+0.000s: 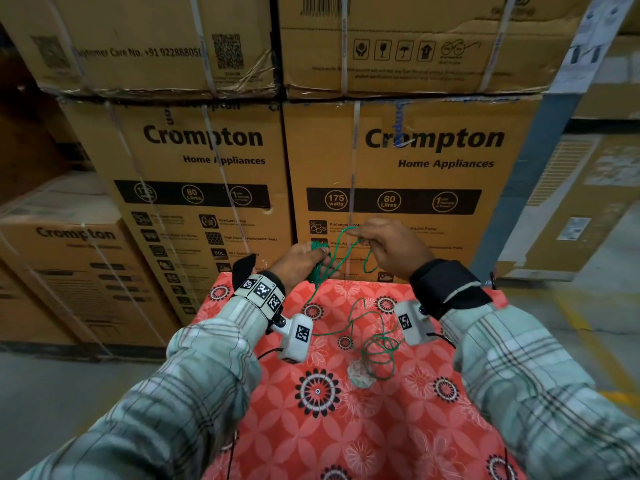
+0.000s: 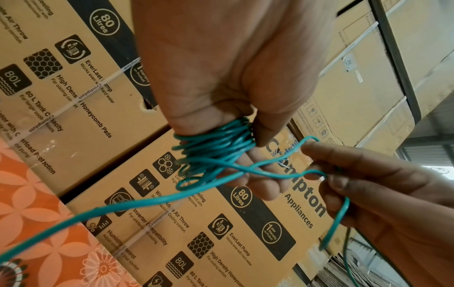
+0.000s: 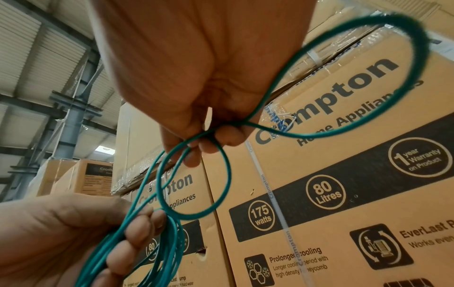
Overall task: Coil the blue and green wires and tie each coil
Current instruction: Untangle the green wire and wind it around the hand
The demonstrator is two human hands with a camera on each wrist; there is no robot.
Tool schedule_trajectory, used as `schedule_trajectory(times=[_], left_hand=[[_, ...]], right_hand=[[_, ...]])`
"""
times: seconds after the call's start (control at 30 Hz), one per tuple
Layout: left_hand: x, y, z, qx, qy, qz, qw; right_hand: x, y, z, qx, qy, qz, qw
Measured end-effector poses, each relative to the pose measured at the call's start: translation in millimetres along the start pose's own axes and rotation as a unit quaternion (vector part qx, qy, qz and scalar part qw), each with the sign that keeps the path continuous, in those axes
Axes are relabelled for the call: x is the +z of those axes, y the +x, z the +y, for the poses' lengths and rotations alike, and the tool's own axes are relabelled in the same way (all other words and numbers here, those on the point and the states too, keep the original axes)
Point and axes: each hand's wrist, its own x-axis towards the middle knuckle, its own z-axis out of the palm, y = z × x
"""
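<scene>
The green wire is partly wound into a coil point(image 2: 216, 139) around the fingers of my left hand point(image 1: 313, 259), held above the far edge of the table. My right hand point(image 1: 363, 237) pinches a strand of the same wire just to the right of the coil. In the right wrist view the right hand point(image 3: 211, 136) pinches a crossing, and the wire loops point(image 3: 229, 174) away on both sides of it. The loose rest of the green wire point(image 1: 379, 348) trails down and lies in curls on the cloth. No blue wire is in view.
The table carries a red floral cloth point(image 1: 311, 427); a small pale crumpled scrap point(image 1: 358, 374) lies on it by the loose wire. Stacked cardboard boxes point(image 1: 398, 161) rise right behind the table's far edge. Grey floor lies to the left and right.
</scene>
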Motion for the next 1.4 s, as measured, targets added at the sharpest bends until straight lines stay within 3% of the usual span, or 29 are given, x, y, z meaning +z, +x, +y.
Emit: schedule_trajectory(times=[0.3,0.43,0.6,0.73,0.87,0.93,1.07,1.13,1.23,1.27,1.3,1.4], left_hand=[[-3,-1,9,0.018,-0.012,-0.009,1.000],[-4,-3,12,0.022,-0.011,-0.015,1.000],[-10,2,11,0.073,-0.117,0.097,0.986],[-19,3,18,0.094,-0.195,0.157,0.964],[-22,2,23,0.075,-0.203,0.124,0.968],[-19,0,26,0.059,-0.202,0.093,0.973],[-9,1,34,0.032,-0.193,0.057,0.979],[-5,0,39,0.020,-0.191,0.033,0.981],[3,-4,49,0.012,-0.200,-0.014,0.980],[7,-6,53,0.011,-0.206,-0.031,0.978],[10,-7,57,0.013,-0.215,-0.044,0.975],[12,-6,68,0.036,-0.265,-0.039,0.963]], right_hand=[[-16,3,-18,0.040,0.005,-0.117,0.992],[-21,4,-21,0.051,0.002,-0.126,0.991],[-20,2,-18,0.061,0.047,-0.154,0.985],[-5,-7,2,0.144,0.013,-0.144,0.979],[26,-18,29,0.232,-0.090,-0.156,0.956],[35,-21,28,0.263,-0.087,-0.116,0.954],[39,-16,9,0.332,-0.095,0.037,0.938],[39,-10,3,0.333,-0.076,0.099,0.935],[49,2,-5,0.253,0.144,0.103,0.951],[55,5,-10,0.221,0.263,0.079,0.936],[64,6,-16,0.200,0.381,0.062,0.901],[92,-4,-34,0.262,0.584,0.066,0.766]])
